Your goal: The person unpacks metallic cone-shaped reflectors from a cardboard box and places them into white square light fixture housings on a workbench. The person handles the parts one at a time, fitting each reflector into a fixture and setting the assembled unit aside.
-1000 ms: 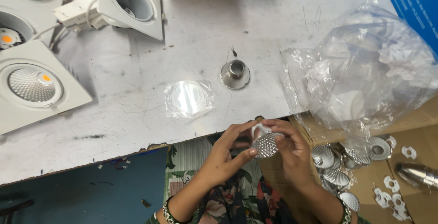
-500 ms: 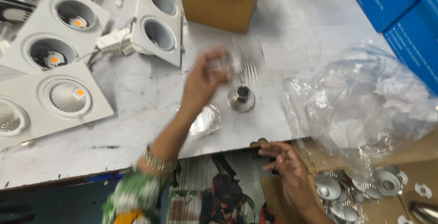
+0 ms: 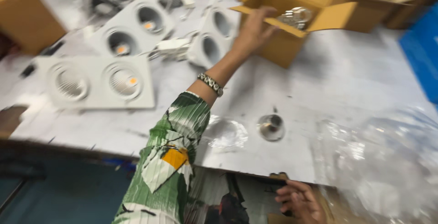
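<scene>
The left hand (image 3: 253,31) reaches across the tabletop to the open cardboard box (image 3: 292,21) at the far edge, fingers loosened over its flap, and the silver reflector (image 3: 295,16) lies inside the box, apparently just let go. The right hand (image 3: 299,201) rests half curled and empty at the near edge. Beside it sits a clear plastic bag (image 3: 383,160); its contents are too blurred to tell, so more parts may remain.

Lighting assembly workshop: white downlight housings (image 3: 96,82), cardboard boxes (image 3: 292,10), plastic parts bag (image 3: 383,160) on worn bench (image 3: 346,82).
</scene>
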Demonstrator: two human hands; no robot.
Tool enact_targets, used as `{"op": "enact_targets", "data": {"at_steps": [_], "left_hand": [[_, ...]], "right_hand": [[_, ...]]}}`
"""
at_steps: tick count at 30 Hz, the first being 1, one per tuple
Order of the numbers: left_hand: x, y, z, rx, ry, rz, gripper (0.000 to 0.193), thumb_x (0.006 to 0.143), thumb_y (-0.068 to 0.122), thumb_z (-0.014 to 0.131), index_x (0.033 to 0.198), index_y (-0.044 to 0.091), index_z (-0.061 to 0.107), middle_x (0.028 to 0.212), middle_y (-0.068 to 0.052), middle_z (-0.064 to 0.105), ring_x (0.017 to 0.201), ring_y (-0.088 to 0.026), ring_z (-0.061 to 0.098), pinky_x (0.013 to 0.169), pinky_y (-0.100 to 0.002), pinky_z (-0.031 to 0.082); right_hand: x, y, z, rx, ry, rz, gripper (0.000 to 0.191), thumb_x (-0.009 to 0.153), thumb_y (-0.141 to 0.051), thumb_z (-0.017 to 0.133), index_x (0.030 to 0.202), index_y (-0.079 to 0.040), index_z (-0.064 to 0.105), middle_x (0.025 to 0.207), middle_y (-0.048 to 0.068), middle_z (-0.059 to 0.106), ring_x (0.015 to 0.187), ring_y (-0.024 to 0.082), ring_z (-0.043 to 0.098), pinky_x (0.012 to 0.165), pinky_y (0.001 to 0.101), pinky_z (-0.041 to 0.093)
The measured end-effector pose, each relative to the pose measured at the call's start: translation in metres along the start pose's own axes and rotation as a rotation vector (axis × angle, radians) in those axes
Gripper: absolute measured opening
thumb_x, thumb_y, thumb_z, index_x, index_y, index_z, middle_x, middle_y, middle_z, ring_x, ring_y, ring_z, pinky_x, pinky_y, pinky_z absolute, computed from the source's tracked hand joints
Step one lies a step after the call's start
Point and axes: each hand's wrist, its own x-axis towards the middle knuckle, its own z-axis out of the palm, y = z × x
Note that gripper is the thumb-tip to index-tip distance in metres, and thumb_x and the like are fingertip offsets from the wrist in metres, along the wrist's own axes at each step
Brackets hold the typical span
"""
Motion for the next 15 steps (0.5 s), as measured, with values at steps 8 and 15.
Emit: {"op": "enact_targets", "data": {"at_steps": [8,15], "left_hand": [[-0.103,-0.009,-0.229,0.611,-0.201,-0.112,0.065,0.084,0.045,0.082,0.135,0.01,0.06,0.125,-0.015,0.059,0.119,-0.036,0.055,0.101,-0.053,0.046],[-0.181,-0.005,-0.318,1.019,-0.431,-0.445,0.069,0.068,0.04,0.083,0.125,0.009,0.059,0.127,-0.018,0.054,0.132,-0.038,0.044,0.11,-0.079,0.024]], "right_hand": [[0.025,0.037,-0.025,-0.043,0.063,0.229,0.036,0.096,-0.015,0.053,0.127,0.004,0.056,0.105,0.028,0.072,0.091,0.038,0.077,0.068,0.051,0.064],[0.034,0.05,-0.028,-0.332,0.161,0.053,0.033,0.102,-0.019,0.05,0.119,0.007,0.06,0.092,0.026,0.075,0.079,0.036,0.078,0.071,0.0495,0.067]]}}
